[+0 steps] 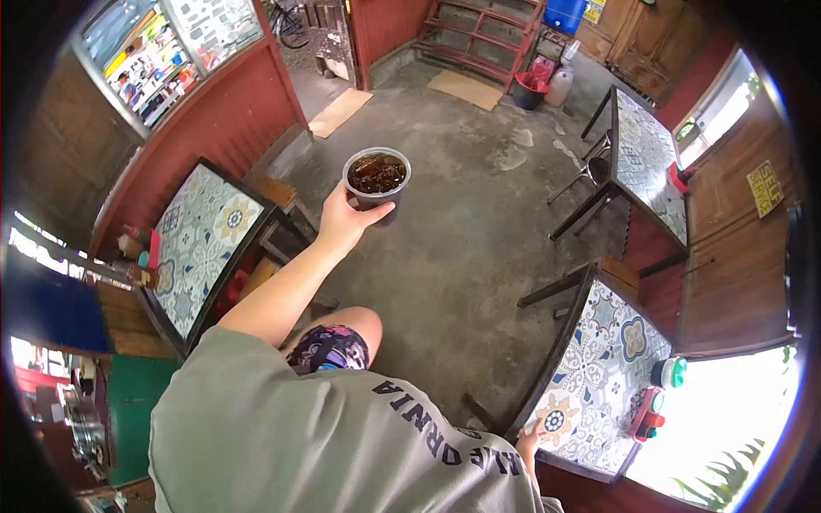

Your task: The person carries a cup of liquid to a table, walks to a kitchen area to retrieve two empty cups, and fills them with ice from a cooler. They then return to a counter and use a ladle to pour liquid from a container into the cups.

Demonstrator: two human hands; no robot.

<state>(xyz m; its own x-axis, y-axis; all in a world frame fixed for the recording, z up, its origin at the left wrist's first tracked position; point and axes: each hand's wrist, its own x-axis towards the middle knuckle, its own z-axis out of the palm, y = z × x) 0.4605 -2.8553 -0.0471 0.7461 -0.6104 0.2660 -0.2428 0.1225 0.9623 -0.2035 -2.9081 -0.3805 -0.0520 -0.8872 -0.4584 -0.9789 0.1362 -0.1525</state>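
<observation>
My left hand (pixel 346 218) is closed around a clear plastic cup (pixel 375 198), held out in front of me above the floor. A dark iced drink (pixel 376 173) fills the cup almost to its rim, and no lid covers it. Low on the right, my right hand (pixel 529 443) is at the edge of a tiled table (pixel 590 385). Its fingers look stretched out, with nothing visible in them. My sleeve and body hide part of that hand.
Another patterned table (pixel 205 235) stands at the left, and a third table (pixel 641 154) with a stool (pixel 596 169) stands at the right. Red condiment holders (pixel 650 415) sit on the near right table. Red steps (pixel 479 38), a bucket (pixel 530 90) and cardboard mats (pixel 466 89) are at the back.
</observation>
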